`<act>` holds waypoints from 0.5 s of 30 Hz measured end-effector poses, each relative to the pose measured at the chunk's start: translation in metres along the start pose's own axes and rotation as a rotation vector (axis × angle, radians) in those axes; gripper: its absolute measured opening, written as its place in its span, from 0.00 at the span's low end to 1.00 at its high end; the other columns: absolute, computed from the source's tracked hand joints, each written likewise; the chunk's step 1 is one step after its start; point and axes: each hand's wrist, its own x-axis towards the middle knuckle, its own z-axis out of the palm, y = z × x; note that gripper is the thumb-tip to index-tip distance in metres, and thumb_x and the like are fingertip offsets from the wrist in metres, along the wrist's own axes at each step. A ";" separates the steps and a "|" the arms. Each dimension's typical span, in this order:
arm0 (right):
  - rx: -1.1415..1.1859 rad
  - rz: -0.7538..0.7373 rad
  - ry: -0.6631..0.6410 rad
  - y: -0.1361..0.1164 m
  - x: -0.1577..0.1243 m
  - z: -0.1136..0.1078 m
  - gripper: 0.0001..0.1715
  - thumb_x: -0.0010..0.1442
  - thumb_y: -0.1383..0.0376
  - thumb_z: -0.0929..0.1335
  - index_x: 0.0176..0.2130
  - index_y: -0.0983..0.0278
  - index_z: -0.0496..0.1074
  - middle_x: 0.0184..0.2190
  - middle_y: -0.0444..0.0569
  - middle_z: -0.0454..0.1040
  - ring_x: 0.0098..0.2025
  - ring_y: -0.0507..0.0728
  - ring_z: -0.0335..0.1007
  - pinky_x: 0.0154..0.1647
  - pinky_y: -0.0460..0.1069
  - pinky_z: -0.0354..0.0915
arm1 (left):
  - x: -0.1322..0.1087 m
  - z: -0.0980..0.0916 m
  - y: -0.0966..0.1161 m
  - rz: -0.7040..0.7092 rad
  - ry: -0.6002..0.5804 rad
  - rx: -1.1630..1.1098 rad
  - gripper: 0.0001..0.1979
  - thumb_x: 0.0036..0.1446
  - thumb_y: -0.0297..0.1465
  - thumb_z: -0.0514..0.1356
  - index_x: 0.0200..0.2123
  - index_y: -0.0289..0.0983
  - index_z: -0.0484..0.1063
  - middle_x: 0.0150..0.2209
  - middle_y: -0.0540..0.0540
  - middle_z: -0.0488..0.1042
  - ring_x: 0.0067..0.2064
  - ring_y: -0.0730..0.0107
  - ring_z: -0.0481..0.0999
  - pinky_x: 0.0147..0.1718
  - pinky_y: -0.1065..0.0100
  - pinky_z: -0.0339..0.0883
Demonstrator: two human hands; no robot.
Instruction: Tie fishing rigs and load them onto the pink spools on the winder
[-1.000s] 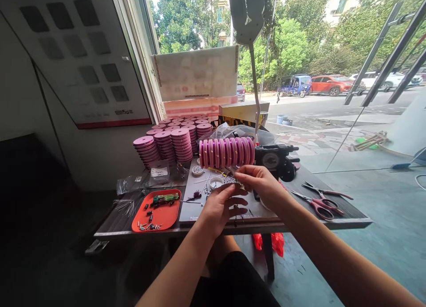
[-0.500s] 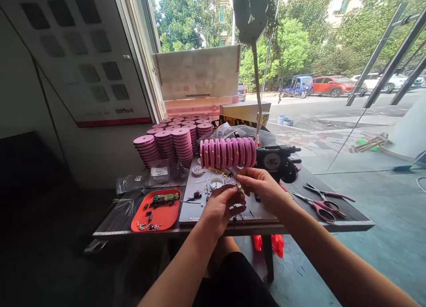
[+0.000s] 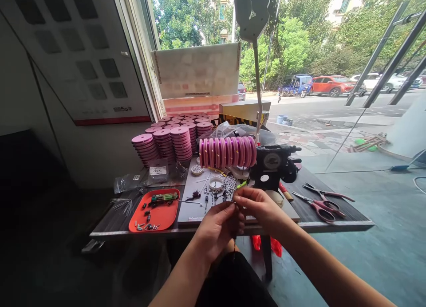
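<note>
My left hand (image 3: 218, 227) is closed, thumb and fingertips pinched together above the table's front edge. Its fingertips meet those of my right hand (image 3: 258, 205), which is also pinched. A slim yellow-green piece (image 3: 242, 184) sticks out just above the right fingers. Below the left hand hangs a thin dark strand (image 3: 234, 245); what lies between the fingertips is too small to make out. Behind the hands, a row of pink ring-shaped spools (image 3: 228, 152) sits on a black winding device (image 3: 274, 160). Small white beads (image 3: 229, 182) and dark bits lie on the white board (image 3: 195, 211).
An orange tray (image 3: 136, 222) at left holds small black and metal parts. Stacked pink spools (image 3: 181, 145) stand behind it. Scissors (image 3: 321, 209) and pliers (image 3: 328, 192) lie at right. A round white dish (image 3: 216, 183) and a bead dish (image 3: 197, 169) sit on the board.
Both hands have come down and nearer to me, away from the row of spools. The yellow-green piece now shows above my right fingers, and a dark strand hangs below.
</note>
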 end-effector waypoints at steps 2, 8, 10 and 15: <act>0.024 0.013 -0.004 0.001 0.000 -0.001 0.17 0.46 0.56 0.71 0.25 0.66 0.66 0.17 0.40 0.65 0.18 0.47 0.60 0.20 0.44 0.58 | -0.001 0.000 0.001 0.001 -0.003 -0.003 0.10 0.45 0.30 0.65 0.31 0.30 0.72 0.24 0.47 0.72 0.23 0.76 0.69 0.23 0.73 0.59; 0.075 0.048 -0.009 0.001 0.000 -0.001 0.15 0.47 0.58 0.72 0.25 0.66 0.66 0.18 0.40 0.66 0.18 0.46 0.61 0.22 0.43 0.59 | -0.003 0.001 0.002 -0.002 0.036 0.010 0.08 0.44 0.27 0.64 0.30 0.30 0.73 0.23 0.46 0.73 0.22 0.76 0.69 0.23 0.73 0.59; 0.071 0.046 0.000 0.002 0.000 0.000 0.15 0.47 0.58 0.72 0.25 0.67 0.66 0.18 0.40 0.66 0.18 0.46 0.61 0.22 0.43 0.59 | -0.002 0.000 0.002 0.003 0.046 0.015 0.07 0.44 0.27 0.64 0.29 0.30 0.72 0.22 0.46 0.73 0.22 0.75 0.69 0.23 0.73 0.59; -0.088 -0.036 0.080 -0.006 0.000 -0.003 0.18 0.45 0.54 0.71 0.26 0.66 0.67 0.19 0.41 0.65 0.19 0.48 0.60 0.21 0.45 0.59 | 0.001 0.000 0.001 0.033 0.083 0.032 0.09 0.43 0.29 0.65 0.29 0.32 0.71 0.22 0.47 0.73 0.21 0.75 0.69 0.22 0.73 0.58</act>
